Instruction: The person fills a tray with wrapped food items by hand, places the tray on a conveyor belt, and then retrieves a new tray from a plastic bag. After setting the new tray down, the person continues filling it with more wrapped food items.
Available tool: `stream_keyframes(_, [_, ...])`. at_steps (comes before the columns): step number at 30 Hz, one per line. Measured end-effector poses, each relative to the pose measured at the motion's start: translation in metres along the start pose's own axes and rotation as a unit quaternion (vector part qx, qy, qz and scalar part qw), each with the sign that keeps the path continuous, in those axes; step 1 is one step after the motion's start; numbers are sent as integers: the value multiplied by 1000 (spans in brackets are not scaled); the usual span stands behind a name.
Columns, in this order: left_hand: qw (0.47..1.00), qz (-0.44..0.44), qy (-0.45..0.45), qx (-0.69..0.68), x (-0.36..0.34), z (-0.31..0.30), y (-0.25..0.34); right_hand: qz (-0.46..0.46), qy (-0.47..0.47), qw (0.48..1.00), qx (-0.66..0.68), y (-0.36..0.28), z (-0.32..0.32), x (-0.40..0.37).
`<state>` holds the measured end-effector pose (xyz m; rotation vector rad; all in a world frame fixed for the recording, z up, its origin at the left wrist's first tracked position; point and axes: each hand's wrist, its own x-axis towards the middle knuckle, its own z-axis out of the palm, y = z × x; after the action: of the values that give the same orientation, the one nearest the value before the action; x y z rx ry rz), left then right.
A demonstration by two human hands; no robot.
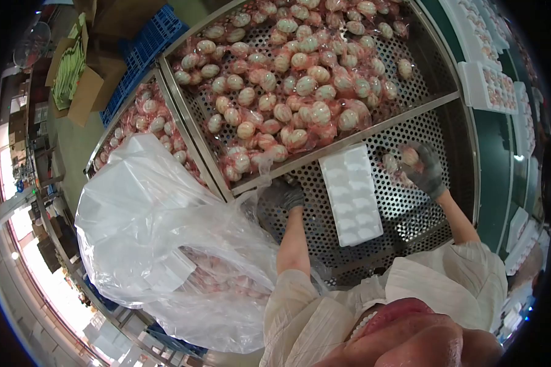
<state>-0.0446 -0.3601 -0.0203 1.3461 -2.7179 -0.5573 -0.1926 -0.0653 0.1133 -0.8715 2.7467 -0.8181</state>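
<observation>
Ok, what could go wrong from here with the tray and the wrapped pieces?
The white tray seems to lie loose on the perforated metal between the hands, so a bump could shift it.

The wrapped piece in the right hand could catch on the loose wrapped pieces beside it, as their film wrappers crowd together.

The left hand is close to the big plastic bag, whose loose film might snag it.

right hand (427,171) curled, left arm (295,240) extended
</observation>
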Motion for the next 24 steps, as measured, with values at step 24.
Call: stream_keyframes(24, [986,64,133,74,4,50,-47,-147,7,988,-38,-75,150,392])
